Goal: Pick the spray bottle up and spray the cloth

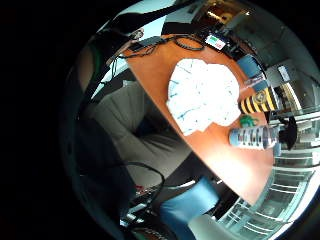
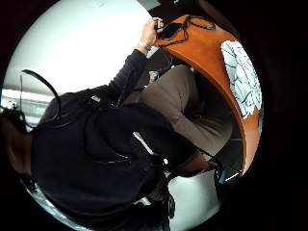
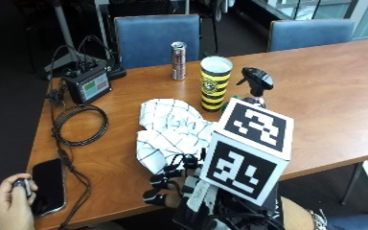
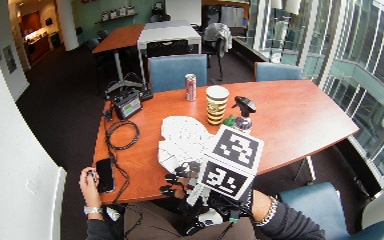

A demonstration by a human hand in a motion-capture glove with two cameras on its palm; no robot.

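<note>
Gloved right hand [image 3: 184, 189] above tabletop [image 3: 337, 96] edge, spray bottle [image 3: 255, 86] untouched
We note its fingers [image 3: 162, 184] relaxed, grasping nothing, near the white checked cloth [image 3: 168, 132]; the bottle stands upright beyond the cloth, beside a yellow-and-black striped cup [image 3: 215, 82]

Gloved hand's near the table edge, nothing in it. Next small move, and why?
Probably reach forward and to the right, past the cloth, toward the spray bottle. The gloved right hand hovers at the near table edge with fingers relaxed, holding nothing. The bottle stands upright beyond it, beside the yellow-and-black striped cup, untouched, so it has to be gripped before any spraying.
</note>
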